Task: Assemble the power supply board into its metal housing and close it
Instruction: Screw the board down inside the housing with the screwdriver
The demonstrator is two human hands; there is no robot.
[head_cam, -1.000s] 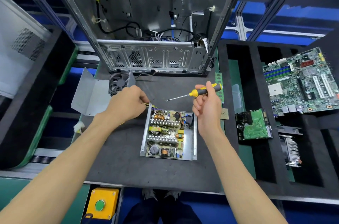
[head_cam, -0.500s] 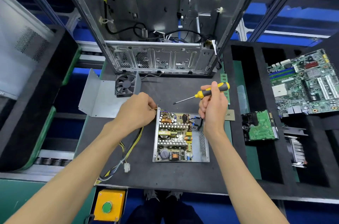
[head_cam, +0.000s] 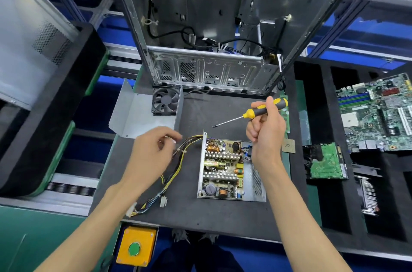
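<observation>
Power supply board [head_cam: 223,170] seated in its open metal housing [head_cam: 256,180] on the tabletop [head_cam: 211,216].

A yellow-and-black screwdriver [head_cam: 256,112] is gripped in the right hand [head_cam: 266,135]. The left hand [head_cam: 151,153] is held loosely curled over the wire harness [head_cam: 176,169]; contact cannot be determined. The board's right edge is partly hidden by the right wrist.
</observation>
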